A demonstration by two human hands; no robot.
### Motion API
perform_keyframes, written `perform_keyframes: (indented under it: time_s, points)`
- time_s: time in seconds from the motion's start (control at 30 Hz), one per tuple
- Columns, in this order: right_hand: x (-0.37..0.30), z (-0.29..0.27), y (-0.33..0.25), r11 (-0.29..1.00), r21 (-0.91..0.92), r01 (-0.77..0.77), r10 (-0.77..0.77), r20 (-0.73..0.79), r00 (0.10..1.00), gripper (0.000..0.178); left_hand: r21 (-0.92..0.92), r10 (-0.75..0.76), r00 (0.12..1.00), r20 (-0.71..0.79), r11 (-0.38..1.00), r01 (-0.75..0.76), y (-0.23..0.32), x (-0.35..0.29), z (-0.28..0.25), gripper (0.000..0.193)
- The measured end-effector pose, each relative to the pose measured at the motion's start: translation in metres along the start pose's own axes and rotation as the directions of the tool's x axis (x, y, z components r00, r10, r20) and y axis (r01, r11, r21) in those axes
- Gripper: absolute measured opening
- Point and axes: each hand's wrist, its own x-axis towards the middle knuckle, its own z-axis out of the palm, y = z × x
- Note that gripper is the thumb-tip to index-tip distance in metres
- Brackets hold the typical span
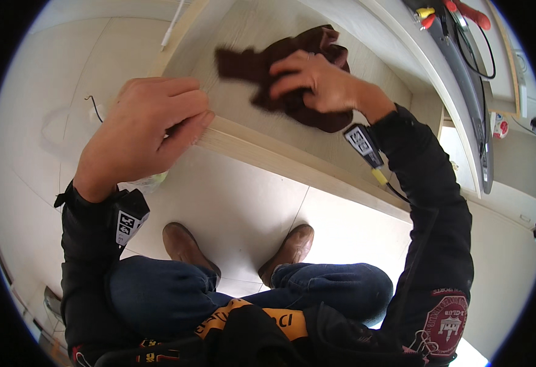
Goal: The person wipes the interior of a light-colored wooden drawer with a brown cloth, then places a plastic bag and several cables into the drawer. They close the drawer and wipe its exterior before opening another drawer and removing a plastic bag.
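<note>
My right hand (317, 82) presses down on a dark brown cloth (262, 64), bunched and spread on a pale wooden shelf (243, 116). Its fingers are curled over the cloth's middle. My left hand (149, 125) rests on the front left corner of the same shelf, fingers bent over the edge, holding nothing loose. Both wrists wear small black tracker tags. The cloth's right part is hidden under my right hand.
A white tiled floor (243, 208) lies below the shelf, with my brown shoes (182, 244) on it. A white cable (171, 27) hangs at the shelf's far left. At the upper right is a grey bar (473, 104) with black wires and red-handled tools (469, 12).
</note>
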Motion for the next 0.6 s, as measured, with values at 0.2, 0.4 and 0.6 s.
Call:
perform_keyframes:
  time_s: [0.2, 0.4, 0.6]
  points:
    - [-0.059, -0.007, -0.039, 0.997, -0.019, -0.071, 0.073, 0.33, 0.941, 0.023, -0.052, 0.008, 0.999, -0.039, 0.999, -0.01, 0.001, 0.002, 0.005, 0.018]
    - [-0.035, -0.027, -0.041, 0.936, -0.114, -0.334, 0.328, -0.066, 0.942, 0.04, -0.022, -0.016, 1.0, -0.026, 1.0, 0.015, 0.002, 0.003, 0.005, 0.016]
    - [-0.017, 0.037, -0.048, 0.779, -0.463, -0.422, 0.475, -0.003, 0.88, 0.101, -0.054, -0.061, 0.998, -0.027, 0.997, 0.059, 0.003, 0.002, 0.006, 0.017]
